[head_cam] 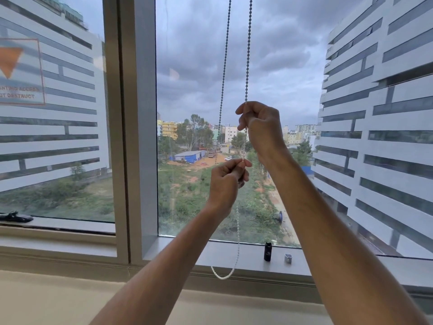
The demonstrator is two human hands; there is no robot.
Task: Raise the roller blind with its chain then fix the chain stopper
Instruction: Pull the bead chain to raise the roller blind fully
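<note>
A beaded blind chain [224, 64] hangs as two strands in front of the middle window pane and loops low by the sill. My right hand [261, 124] grips the right strand, fingers curled round it. Just below, my left hand [226, 181] pinches the same strand between thumb and fingers, at a small pale piece that may be the stopper. The left strand hangs free beside both hands. The roller blind itself is out of view above.
A grey window frame post [138, 127] stands left of the chain. On the sill [210, 252] sit a small black cylinder [267, 251] and a small grey clip-like part [288, 258]. A black window handle [15, 216] lies at far left.
</note>
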